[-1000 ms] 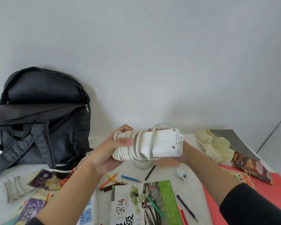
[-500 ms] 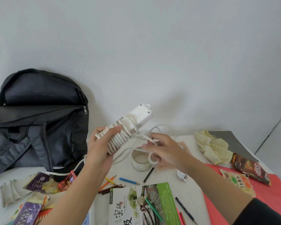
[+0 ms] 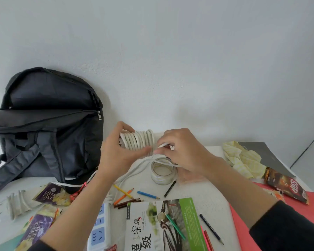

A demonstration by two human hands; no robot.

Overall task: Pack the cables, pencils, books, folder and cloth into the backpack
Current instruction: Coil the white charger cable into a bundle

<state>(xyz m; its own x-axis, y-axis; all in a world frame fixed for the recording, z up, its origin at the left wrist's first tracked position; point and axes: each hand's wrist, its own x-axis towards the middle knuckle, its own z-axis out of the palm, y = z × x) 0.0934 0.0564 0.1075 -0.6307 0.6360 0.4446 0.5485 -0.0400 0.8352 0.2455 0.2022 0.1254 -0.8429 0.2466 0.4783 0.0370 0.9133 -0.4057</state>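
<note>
My left hand (image 3: 116, 154) grips a white power strip with its cable wound round it, the coiled cable (image 3: 138, 140), held above the table. My right hand (image 3: 181, 151) pinches the loose end of that cable beside the coil. A slack length of the cable hangs down toward the table. The black backpack (image 3: 43, 124) stands open at the far left against the wall. Coloured pencils (image 3: 129, 196) lie scattered in front of me. A book with a green cover (image 3: 161, 225) lies near the front edge. A yellow cloth (image 3: 243, 160) rests on a grey folder (image 3: 259, 153) at the right.
A glass jar (image 3: 162, 172) stands under my right hand. Another wound white cable (image 3: 18, 203) and a second power strip (image 3: 99, 230) lie at the left front among snack packets (image 3: 49, 194). A red sheet (image 3: 243, 223) and a brown snack packet (image 3: 286, 185) lie right.
The power strip has turned from upright-tilted to lying level between my hands. My right hand rose from the table to the coil's end, pinching the cable there.
</note>
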